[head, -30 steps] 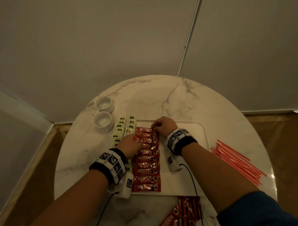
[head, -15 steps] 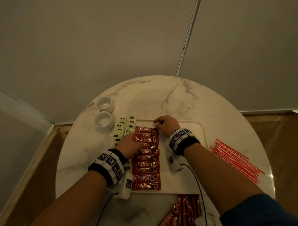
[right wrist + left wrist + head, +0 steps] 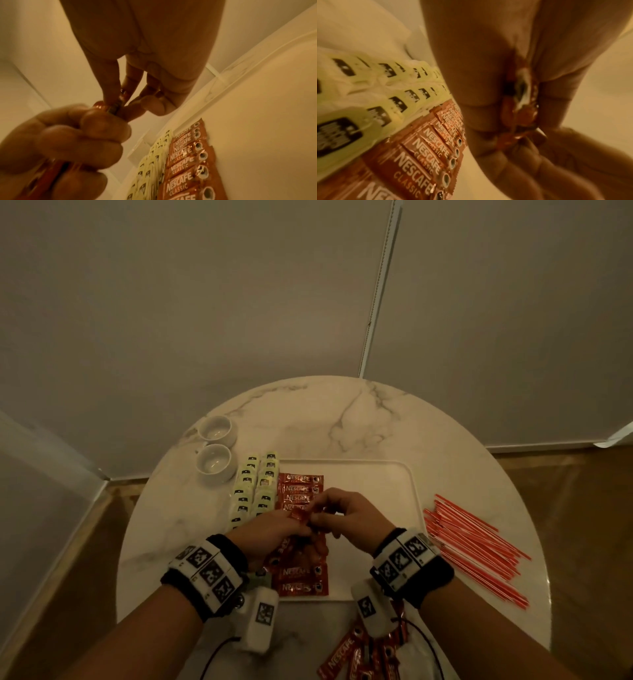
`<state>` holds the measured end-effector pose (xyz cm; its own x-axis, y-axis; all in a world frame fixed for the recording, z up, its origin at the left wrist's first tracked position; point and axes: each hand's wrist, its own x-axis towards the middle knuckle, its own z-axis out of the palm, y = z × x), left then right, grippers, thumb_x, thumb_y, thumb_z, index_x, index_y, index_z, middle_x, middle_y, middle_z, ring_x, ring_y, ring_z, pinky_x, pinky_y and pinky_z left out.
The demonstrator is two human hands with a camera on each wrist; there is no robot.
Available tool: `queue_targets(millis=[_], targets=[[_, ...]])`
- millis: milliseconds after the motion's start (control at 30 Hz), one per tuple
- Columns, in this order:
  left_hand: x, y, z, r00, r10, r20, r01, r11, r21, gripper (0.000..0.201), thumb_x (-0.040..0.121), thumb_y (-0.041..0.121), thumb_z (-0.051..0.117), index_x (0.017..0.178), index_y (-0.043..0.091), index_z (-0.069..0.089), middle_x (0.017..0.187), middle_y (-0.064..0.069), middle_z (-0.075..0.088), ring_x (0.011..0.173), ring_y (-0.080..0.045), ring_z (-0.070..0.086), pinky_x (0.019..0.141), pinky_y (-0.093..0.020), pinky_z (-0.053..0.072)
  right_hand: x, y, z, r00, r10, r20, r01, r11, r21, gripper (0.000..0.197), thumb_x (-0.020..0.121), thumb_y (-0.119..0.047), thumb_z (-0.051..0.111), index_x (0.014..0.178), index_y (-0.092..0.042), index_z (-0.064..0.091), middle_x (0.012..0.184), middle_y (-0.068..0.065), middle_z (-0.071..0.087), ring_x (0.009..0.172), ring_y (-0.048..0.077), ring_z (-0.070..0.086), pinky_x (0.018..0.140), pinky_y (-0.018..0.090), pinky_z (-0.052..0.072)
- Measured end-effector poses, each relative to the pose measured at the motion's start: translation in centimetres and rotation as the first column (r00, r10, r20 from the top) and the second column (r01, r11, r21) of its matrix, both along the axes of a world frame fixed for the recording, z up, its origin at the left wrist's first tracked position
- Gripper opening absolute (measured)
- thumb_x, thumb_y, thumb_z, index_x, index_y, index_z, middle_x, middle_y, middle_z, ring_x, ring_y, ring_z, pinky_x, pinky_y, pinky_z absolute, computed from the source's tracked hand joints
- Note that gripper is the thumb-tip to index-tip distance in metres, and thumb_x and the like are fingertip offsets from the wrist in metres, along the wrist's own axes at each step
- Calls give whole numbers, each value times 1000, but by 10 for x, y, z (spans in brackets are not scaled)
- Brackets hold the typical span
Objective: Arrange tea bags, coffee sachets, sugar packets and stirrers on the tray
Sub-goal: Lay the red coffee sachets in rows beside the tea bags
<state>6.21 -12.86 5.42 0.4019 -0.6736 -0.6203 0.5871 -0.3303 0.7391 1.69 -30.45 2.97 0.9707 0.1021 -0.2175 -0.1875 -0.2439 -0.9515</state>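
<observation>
Both hands meet above the tray [image 3: 394, 474]: the left hand [image 3: 270, 534] grips a bunch of red coffee sachets [image 3: 298, 516], and the right hand [image 3: 346, 517] pinches the bunch's top end. Below them a column of laid sachets [image 3: 301, 491] sits beside pale tea bags [image 3: 255, 487], partly hidden by the wrists. Two white cups [image 3: 215, 446] far left, red stirrers [image 3: 476, 549] right, loose sachets [image 3: 359, 655] at the near table edge.

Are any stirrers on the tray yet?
No: in the head view the stirrers all lie on the table, to the right of the tray.
</observation>
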Motion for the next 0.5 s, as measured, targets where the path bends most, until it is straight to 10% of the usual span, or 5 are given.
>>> queue_targets(millis=[167,333,500], targets=[[-5,8,-1,987,94,-129,-107,990,-92,29,94,11,48,120,-1,54,107,-26,66,94,-34,67,84,-45,55,-8,-14,8,985,-166,-46,170,981,89,9,88,-2,62,86,-10,64,70,0,63,63,14,55,51,25,43],[-6,10,0,981,183,64,-183,983,-20,17,92,15,55,101,2,64,82,-12,69,55,-13,57,44,-21,43,-11,-23,17,964,-245,-106,258,956,137,5,89,-7,63,86,-3,64,63,7,63,53,15,54,48,25,42],[-6,6,-3,949,286,134,-296,953,68,15,93,20,56,91,9,66,74,-6,68,45,-10,39,41,-20,30,-11,-20,20,944,-309,-115,328,915,237,17,87,-7,66,75,-4,55,57,9,60,48,18,50,46,27,41]])
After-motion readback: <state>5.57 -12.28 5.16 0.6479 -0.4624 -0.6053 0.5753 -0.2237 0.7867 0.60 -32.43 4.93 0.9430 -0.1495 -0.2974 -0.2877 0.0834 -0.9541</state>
